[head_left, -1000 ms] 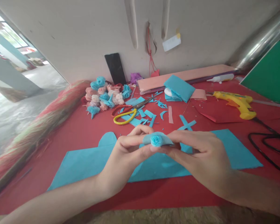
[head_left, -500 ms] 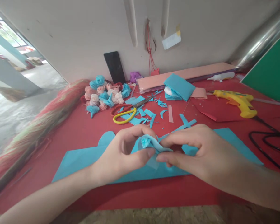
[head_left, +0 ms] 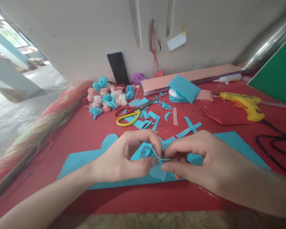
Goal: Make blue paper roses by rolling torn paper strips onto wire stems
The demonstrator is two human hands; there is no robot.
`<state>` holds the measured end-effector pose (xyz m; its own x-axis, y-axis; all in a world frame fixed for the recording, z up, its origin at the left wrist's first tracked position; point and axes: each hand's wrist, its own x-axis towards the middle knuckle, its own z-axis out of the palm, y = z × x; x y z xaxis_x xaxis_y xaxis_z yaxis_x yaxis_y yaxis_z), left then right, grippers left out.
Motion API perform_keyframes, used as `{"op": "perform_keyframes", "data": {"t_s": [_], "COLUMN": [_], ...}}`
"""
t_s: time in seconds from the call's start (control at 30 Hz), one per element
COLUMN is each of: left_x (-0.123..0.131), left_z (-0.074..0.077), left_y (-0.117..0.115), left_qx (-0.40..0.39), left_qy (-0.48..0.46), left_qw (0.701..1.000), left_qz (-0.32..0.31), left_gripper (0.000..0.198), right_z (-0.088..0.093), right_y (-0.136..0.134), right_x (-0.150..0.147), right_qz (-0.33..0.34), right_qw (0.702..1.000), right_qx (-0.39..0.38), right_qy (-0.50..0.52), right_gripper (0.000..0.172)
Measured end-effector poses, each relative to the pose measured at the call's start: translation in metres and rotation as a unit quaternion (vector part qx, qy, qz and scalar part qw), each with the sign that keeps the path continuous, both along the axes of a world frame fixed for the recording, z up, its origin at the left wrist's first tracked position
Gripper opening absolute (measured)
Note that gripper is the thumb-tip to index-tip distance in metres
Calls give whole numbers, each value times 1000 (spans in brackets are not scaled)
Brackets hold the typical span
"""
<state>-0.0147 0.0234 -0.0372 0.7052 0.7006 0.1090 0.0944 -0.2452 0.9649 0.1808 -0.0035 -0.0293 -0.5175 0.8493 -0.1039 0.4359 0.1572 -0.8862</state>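
Between my two hands is a blue crepe paper flower (head_left: 147,152), its strip curled around a gathered centre. My left hand (head_left: 131,156) pinches the rolled part between thumb and fingers. On the other side, my right hand (head_left: 200,159) grips the strip's loose edge between thumb and forefinger. Part of the flower is hidden behind my fingers. Beneath both hands lies a wide sheet of blue crepe paper (head_left: 81,165) on the red table covering (head_left: 124,202). A thin strand sticks out below my right hand.
Scissors (head_left: 130,119) with red and yellow handles lie among blue paper scraps (head_left: 154,117). Finished paper flowers (head_left: 107,97) are heaped behind to the left. A yellow glue gun (head_left: 245,103) with a black cord is at right. A dark phone (head_left: 118,68) leans on the wall.
The strip's edge between my hands has been folded down and drawn closer around the flower's centre. My left forefinger has come down over it. The view has shifted slightly.
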Motion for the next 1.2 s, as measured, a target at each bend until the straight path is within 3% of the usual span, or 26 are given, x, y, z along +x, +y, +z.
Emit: {"op": "perform_keyframes", "data": {"t_s": [0.17,0.33,0.83,1.03,1.1,1.2], "left_x": [-2,-5,-5,-4,-5,-6], "left_z": [1,0,-5,-8,-8,-9], "left_y": [-1,0,1,2,3,4], "left_qx": [71,132,116,101,93,90], "left_qy": [1,6,-35,-52,-52,-66], "left_qw": [997,991,992,993,994,993], "left_qz": [-20,-28,-22,-23,-25,-35], "left_gripper": [19,18,16,19,21,24], "right_z": [-4,-3,2,2,3,2], "right_y": [-2,-2,-2,-3,-2,1], "right_x": [0,-2,-2,-5,-4,-2], "right_qz": [2,2,35,29,38,58], "right_qw": [997,997,999,997,994,977], "right_qx": [63,69,-27,-67,-95,-179], "right_qy": [-40,-36,5,10,41,102], "right_gripper": [24,24,32,28,25,35]}}
